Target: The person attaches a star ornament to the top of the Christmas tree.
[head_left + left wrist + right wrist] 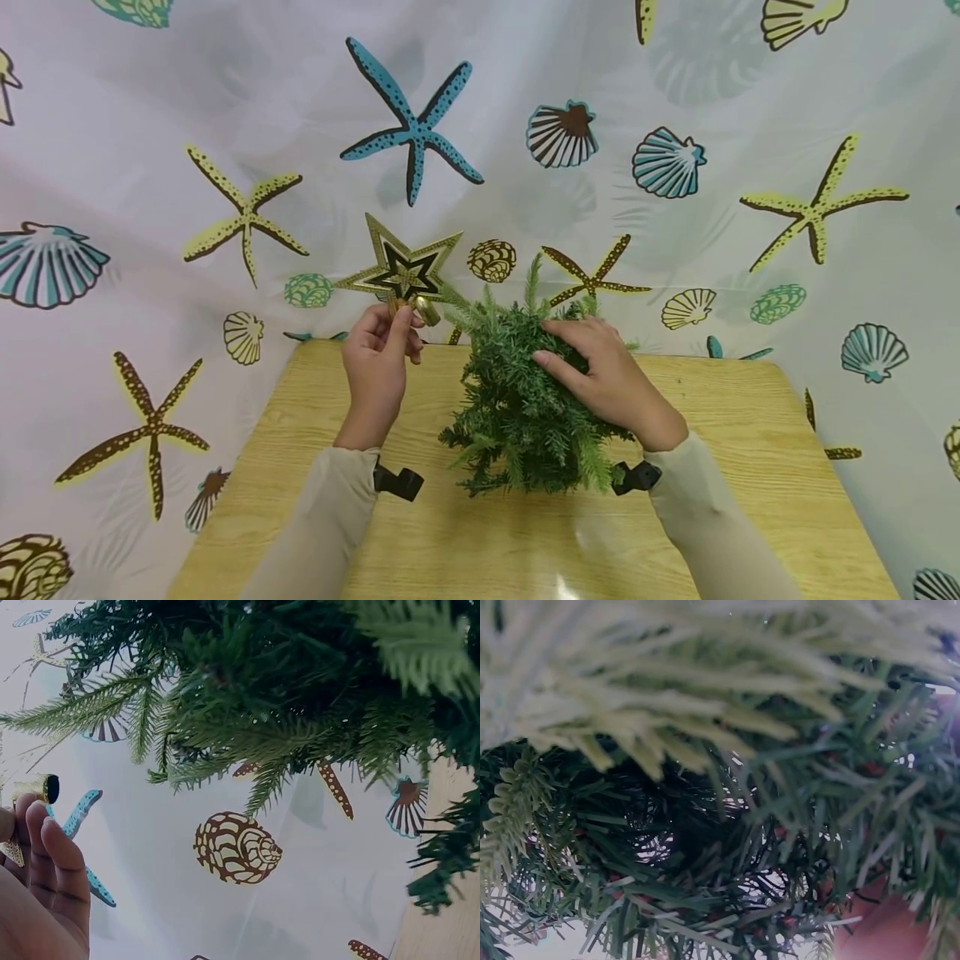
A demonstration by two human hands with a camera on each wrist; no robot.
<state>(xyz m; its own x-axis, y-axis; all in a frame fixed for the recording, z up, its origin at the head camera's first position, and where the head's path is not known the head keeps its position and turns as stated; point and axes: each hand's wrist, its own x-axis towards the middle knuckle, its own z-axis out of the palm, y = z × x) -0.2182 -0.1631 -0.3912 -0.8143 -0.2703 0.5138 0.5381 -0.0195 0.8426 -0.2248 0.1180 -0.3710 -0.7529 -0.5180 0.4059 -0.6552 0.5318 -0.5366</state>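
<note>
While the left hand pinches the gold base of a glittery star topper between curled fingers and thumb, holding it up just left of the treetop, the right hand lies with fingers nearly straight on the upper branches of a small green artificial tree. That tree stands on a wooden table before a seashell-printed curtain.
</note>
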